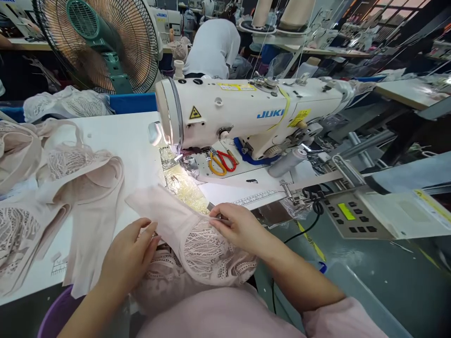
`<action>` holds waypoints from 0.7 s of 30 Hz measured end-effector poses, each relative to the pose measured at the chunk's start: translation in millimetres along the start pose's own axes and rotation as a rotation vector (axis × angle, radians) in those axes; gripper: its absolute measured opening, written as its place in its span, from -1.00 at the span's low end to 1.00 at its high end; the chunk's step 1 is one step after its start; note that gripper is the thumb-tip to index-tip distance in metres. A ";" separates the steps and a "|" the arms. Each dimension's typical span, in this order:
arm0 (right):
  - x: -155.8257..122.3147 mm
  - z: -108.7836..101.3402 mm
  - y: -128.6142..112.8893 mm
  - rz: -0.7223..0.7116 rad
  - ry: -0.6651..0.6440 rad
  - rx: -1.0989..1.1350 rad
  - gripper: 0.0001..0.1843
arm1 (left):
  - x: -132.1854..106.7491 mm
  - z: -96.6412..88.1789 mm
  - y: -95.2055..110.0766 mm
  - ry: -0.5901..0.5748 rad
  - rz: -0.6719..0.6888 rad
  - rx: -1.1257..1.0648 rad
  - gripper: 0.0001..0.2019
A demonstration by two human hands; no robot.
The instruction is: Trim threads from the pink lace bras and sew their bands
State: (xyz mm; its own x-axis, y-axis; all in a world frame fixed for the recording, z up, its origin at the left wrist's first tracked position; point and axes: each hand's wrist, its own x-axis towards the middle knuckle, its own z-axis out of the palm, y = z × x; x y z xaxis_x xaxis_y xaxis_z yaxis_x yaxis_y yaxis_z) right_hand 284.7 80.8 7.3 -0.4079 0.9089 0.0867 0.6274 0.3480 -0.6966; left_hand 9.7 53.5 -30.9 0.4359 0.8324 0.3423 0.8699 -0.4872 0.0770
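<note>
A pale pink bra (211, 249) with lace-patterned cups lies across my lap and the table's front edge. My right hand (234, 227) pinches the upper edge of its lace cup between thumb and fingers. A small dark metallic piece shows at those fingertips, too little of it to name. On the left side, my left hand (132, 251) has its fingers closed on the bra's edge, thumb against fingertips. Beyond both hands stands a white sewing machine (225, 112), its needle area lit. The bra lies apart from the needle, on this side of it.
More pink bras (88, 188) are piled on the table's left. Yellow-and-red-handled scissors (221, 163) lie under the machine arm. A control box (352, 216) stands at the right. Behind are a large fan (102, 47), a blue-edged trough (132, 102) and a person in white (213, 49).
</note>
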 end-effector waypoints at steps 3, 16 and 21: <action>7.7 -10.0 -6.3 0.038 -0.021 0.076 -0.99 | -6.4 -5.3 9.8 -0.107 -0.128 -0.312 -0.72; 19.7 -5.0 -17.8 0.169 0.017 0.320 -0.83 | -25.4 6.6 81.8 -0.463 -1.051 -2.187 -0.53; 10.1 -19.2 -32.0 0.156 -0.004 0.269 -0.84 | -26.3 -20.2 81.1 -0.542 -0.897 -2.203 -0.52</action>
State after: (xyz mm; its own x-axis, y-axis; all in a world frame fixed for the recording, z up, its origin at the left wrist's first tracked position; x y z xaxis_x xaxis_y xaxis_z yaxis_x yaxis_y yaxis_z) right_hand 273.2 83.2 44.2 -0.3239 0.9453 -0.0385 0.4847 0.1308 -0.8649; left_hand 64.1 -13.2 -14.7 0.5631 0.6975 -0.4431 -0.4322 0.7056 0.5616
